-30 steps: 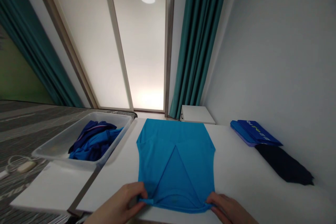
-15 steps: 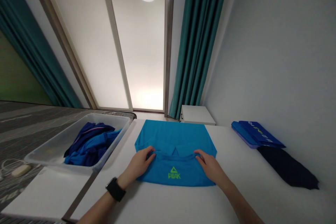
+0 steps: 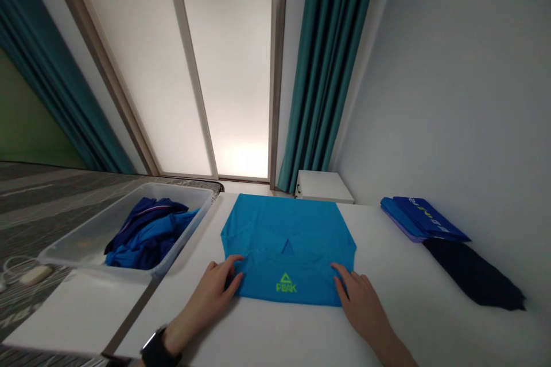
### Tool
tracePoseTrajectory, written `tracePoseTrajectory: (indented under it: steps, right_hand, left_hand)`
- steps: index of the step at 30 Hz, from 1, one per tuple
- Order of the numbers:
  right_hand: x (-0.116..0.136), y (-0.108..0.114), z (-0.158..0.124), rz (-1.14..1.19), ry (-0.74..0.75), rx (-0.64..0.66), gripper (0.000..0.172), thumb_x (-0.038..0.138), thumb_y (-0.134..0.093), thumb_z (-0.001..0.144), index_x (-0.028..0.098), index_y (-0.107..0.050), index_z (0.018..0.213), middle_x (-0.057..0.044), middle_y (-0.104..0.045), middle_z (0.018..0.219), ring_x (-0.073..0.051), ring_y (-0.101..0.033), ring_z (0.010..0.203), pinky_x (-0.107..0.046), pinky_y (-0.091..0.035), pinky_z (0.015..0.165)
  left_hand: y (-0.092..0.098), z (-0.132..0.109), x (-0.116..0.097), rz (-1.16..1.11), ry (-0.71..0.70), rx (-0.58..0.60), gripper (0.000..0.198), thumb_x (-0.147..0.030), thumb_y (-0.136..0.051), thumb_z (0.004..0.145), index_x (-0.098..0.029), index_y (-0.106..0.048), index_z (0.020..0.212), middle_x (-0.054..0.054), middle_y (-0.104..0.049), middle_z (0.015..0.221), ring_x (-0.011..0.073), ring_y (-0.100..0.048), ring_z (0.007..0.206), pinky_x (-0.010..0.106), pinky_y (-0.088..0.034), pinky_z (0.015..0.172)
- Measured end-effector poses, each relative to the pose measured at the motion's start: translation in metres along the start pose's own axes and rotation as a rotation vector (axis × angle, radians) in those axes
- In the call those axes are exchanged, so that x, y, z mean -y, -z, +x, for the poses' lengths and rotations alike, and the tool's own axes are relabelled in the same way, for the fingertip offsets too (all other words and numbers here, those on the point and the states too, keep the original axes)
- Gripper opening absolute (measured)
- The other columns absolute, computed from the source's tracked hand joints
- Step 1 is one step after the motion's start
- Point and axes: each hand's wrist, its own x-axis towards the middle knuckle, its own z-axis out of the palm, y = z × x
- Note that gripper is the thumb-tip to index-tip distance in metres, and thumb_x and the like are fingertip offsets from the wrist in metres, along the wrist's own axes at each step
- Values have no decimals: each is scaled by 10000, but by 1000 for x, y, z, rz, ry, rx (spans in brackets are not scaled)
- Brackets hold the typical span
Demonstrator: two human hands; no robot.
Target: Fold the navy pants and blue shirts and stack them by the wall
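Observation:
A bright blue shirt lies folded and flat on the white table, its green PEAK logo near the edge closest to me. At the shirt's lower left edge is my left hand, thumb and fingers apart, fingertips touching the fabric. My right hand rests at the lower right edge, its thumb and forefinger slightly spread on the cloth. Neither hand has cloth pinched in it. A dark watch is on my left wrist.
On the left, a clear plastic bin holds crumpled blue clothes. Folded blue garments and a dark garment lie at the right by the wall. A white cabinet stands beyond the table.
Both hands have let go of the shirt's folded upper layer and moved outward and toward me. That layer now lies flatter. The view has shifted slightly.

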Motion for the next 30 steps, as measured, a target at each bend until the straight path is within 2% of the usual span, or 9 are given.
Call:
tracePoseTrajectory:
  steps: [7,13,18,22,30]
  right_hand:
    - [-4,-9,-9,-95,87,-123,502,353,-213,1022,229,-686,1134,-70,-719,778,-206,-648,711,-355,-450,753]
    - [0,-5,-31,-105,116,-85,489,325,-226,1023,221,-682,1165,-78,-741,837,-211,-670,737,-366,-451,766]
    - [4,2,-50,-56,133,-110,493,378,-233,1024,229,-682,1165,-73,-732,799,-221,-677,705,-376,-457,751]
    - [4,9,-56,-65,187,-128,498,388,-226,1030,234,-683,1155,-60,-730,772,-205,-678,680,-356,-461,730]
    - [-2,10,-65,-96,281,-124,417,336,-293,1017,226,-658,1186,-51,-731,769,-184,-666,633,-315,-464,651]
  left_hand:
    - [-5,-6,4,5,-71,-20,292,-353,-364,993,-234,-616,1082,55,-704,836,219,-621,742,337,-429,742]
    - [-2,-21,4,28,-113,-16,290,-342,-352,1000,-247,-625,1014,36,-709,857,202,-625,727,310,-428,706]
    - [2,-36,0,44,-123,-6,267,-330,-379,988,-253,-635,983,24,-700,817,199,-624,711,302,-423,699]
    - [2,-48,-1,55,-138,24,263,-296,-383,978,-249,-641,958,26,-696,790,192,-603,691,303,-415,702]
    - [-1,-64,2,50,-145,6,238,-271,-415,968,-252,-647,920,26,-691,800,185,-580,709,300,-408,696]
